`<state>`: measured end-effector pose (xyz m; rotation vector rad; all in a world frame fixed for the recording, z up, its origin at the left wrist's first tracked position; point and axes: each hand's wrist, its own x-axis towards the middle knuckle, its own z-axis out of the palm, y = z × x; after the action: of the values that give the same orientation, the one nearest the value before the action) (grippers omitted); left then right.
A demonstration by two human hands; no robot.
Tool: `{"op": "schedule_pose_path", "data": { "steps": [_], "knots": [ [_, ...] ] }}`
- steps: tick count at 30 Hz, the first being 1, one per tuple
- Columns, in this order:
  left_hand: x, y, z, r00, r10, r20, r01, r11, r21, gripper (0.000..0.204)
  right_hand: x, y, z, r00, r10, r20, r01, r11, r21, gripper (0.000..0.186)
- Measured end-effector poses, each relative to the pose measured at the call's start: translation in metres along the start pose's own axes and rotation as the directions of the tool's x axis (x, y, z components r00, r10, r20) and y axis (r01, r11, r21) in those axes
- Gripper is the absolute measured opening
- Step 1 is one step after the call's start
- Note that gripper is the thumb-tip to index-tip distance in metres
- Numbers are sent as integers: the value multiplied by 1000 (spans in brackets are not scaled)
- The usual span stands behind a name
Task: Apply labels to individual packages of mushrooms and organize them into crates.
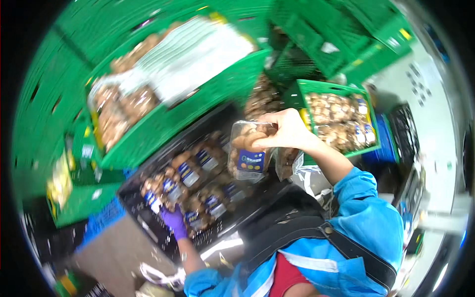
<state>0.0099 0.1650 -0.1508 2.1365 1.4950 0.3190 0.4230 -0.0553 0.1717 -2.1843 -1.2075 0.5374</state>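
Note:
My bare right hand [288, 129] is closed on the top edge of a clear plastic pack of brown mushrooms [241, 141] with a dark blue label, held up over the right part of a black crate [166, 246]. Several similar labelled packs [215, 205] lie in rows in that crate. In a purple glove, my left hand [173, 221] is at the crate's near left corner, against the packs there. Blur hides its fingertips, so its grip is unclear. Another clear pack [286, 162] shows just below my right hand, partly covered.
Beyond the black crate stands a large green crate [178, 106] of bagged brown produce under a white sheet [198, 54]. A smaller green crate [341, 89] of labelled packs is at the right. Stacked green crates [341, 37] rise behind. Blue crates [101, 222] show at the left.

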Motion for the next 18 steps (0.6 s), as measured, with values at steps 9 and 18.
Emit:
{"op": "schedule_pose_path", "data": {
  "steps": [9, 18],
  "knots": [
    [-68, 286, 40, 879, 471, 70, -431, 850, -304, 57, -138, 200, -217, 829, 299, -472, -460, 845, -273, 51],
    [-188, 491, 124, 887, 461, 36, -423, 840, -340, 45, -180, 449, -354, 874, 387, -294, -485, 719, -497, 59]
  ]
}}
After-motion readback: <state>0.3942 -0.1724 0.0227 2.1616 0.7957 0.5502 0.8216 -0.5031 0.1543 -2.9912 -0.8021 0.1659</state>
